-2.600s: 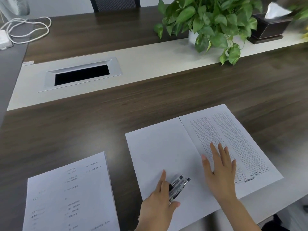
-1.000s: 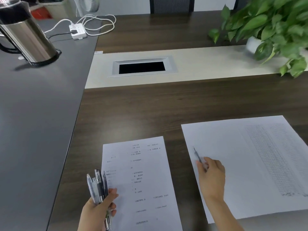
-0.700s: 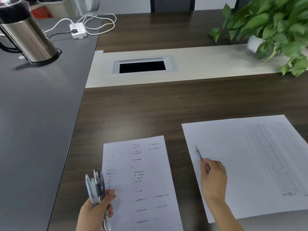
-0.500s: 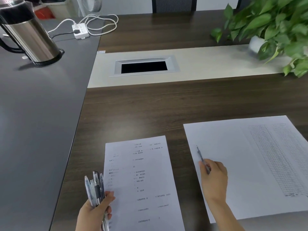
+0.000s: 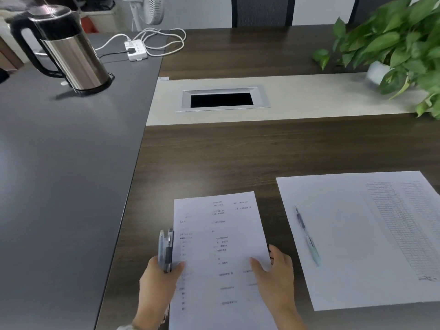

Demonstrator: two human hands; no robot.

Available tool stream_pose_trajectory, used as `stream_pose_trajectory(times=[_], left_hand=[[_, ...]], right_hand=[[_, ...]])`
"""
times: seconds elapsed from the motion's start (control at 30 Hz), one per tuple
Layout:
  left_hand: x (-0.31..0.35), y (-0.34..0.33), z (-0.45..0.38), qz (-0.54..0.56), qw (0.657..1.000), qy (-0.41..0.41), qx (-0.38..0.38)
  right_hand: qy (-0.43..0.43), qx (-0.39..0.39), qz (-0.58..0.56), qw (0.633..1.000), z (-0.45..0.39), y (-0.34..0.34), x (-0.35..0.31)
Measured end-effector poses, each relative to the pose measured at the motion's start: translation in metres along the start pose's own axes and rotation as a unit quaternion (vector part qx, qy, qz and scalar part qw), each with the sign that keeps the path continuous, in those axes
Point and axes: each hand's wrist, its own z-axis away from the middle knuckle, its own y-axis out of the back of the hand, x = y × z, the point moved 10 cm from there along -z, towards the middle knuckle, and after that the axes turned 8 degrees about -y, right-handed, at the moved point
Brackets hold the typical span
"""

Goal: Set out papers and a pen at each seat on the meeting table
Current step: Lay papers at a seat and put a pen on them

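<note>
A stack of printed papers [image 5: 219, 246] lies near the front edge of the dark wood meeting table [image 5: 238, 153]. My left hand [image 5: 156, 284] grips a bundle of pens [image 5: 165, 248] upright and its thumb presses on the stack's left edge. My right hand [image 5: 276, 272] grips the stack's right edge, thumb on top. To the right lie two sheets side by side [image 5: 352, 234], one blank and one with a printed table. A single pen [image 5: 307, 236] rests on the blank sheet, free of both hands.
A steel kettle [image 5: 71, 48] and a white power strip [image 5: 135, 50] with cables stand on the grey surface [image 5: 59, 175] at left. A cable box opening [image 5: 223, 100] sits in the beige centre strip. A potted plant [image 5: 400, 44] is at back right, a chair [image 5: 262, 10] behind.
My right hand has let go of the single pen on the right sheets and moved left onto the printed stack. My left hand with the pens has come against the stack's left edge.
</note>
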Motion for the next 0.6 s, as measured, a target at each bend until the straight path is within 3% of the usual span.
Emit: stream_pose_trajectory(times=[0.2, 0.27, 0.37, 0.6], left_hand=[[0.007, -0.002, -0.010, -0.059, 0.994, -0.053, -0.077], [0.006, 0.000, -0.006, -0.100, 0.989, -0.077, -0.075], [0.003, 0.001, 0.002, -0.075, 0.991, -0.091, -0.060], [-0.009, -0.005, 0.011, -0.124, 0.973, -0.132, -0.140]], right_hand=[[-0.030, 0.002, 0.008, 1.000, 0.012, -0.010, 0.002], [-0.038, 0.036, 0.065, 0.997, 0.022, -0.008, 0.007], [-0.037, 0.074, 0.132, 0.988, 0.037, -0.006, 0.012], [-0.117, 0.107, 0.093, 0.983, 0.076, 0.004, 0.059]])
